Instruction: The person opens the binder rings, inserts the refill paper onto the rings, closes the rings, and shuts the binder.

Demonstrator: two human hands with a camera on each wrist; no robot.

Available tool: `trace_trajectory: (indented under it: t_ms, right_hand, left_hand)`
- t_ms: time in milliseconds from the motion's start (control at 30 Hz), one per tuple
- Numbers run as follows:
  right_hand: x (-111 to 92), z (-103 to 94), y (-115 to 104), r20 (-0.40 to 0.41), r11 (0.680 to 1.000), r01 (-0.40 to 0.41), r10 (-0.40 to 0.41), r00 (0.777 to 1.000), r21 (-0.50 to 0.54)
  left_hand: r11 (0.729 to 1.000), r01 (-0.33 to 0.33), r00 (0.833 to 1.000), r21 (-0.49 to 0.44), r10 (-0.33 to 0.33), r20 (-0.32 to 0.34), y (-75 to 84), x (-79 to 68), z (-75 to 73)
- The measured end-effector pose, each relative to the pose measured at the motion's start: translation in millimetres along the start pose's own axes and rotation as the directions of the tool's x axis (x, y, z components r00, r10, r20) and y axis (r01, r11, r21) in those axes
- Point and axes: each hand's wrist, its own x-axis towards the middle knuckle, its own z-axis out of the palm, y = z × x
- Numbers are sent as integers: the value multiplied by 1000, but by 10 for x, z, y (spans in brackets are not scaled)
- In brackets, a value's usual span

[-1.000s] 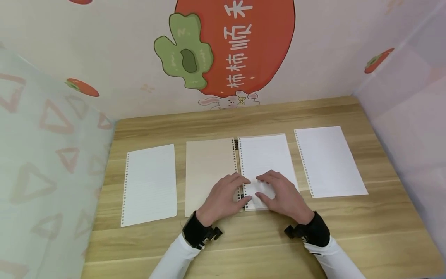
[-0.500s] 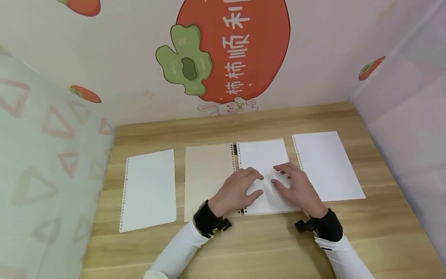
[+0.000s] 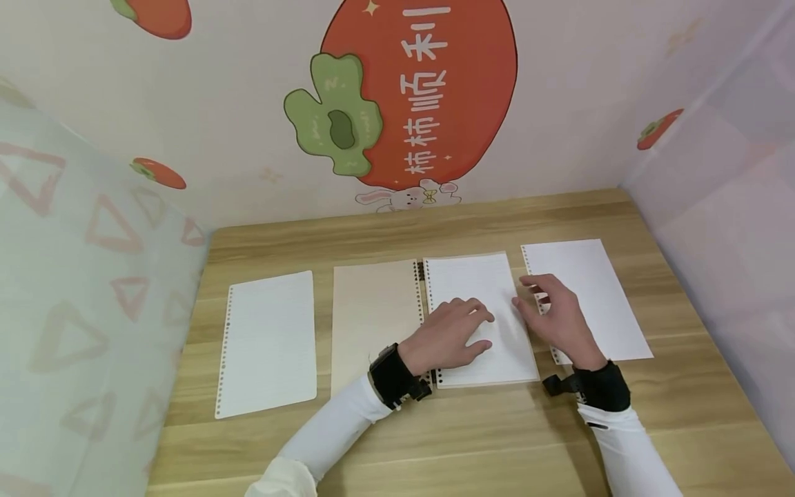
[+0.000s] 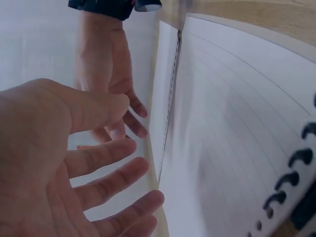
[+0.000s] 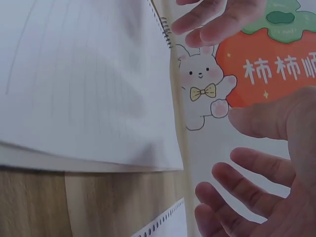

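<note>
An open loose-leaf notebook (image 3: 468, 283) lies in the middle of the table, lined white paper on its right side and a beige cover (image 3: 373, 304) on its left. Black binder rings (image 4: 288, 178) run along the spine. Over the lined page hovers my left hand (image 3: 448, 335), fingers spread and loosely bent, holding nothing. My right hand (image 3: 559, 316) is above the gap between the notebook and the right loose sheet (image 3: 596, 297), its fingers relaxed. In the right wrist view nothing lies between the fingers (image 5: 252, 195) of that hand.
Another loose lined sheet (image 3: 267, 345), punched along its left edge, lies left of the notebook. The wooden table (image 3: 435, 442) meets a wall (image 3: 248, 138) with cartoon persimmons at the back. Pale side walls (image 3: 733, 207) stand left and right.
Both hands have moved right: the left from the spine onto the lined page, the right from the page to its right edge. The head view has tilted up slightly. Notebook and sheets lie as before.
</note>
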Motion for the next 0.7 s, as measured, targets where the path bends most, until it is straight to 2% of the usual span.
trace_trajectory:
  t_ms: [167, 433, 600, 700]
  right_hand:
    - [28, -65, 68, -3, 999, -45, 45, 999, -1]
    - [0, -239, 258, -46, 993, -114, 112, 993, -41]
    - [0, -376, 392, -122, 983, -174, 166, 979, -54]
    - [-4, -444, 480, -130, 973, -225, 216, 968, -53]
  left_hand:
    - [999, -18, 1000, 33, 17, 25, 78, 96, 3]
    - [996, -16, 994, 93, 6, 109, 172, 301, 138]
    - [991, -25, 987, 130, 4, 163, 255, 499, 177]
    - [985, -29, 978, 170, -7, 207, 301, 583, 204]
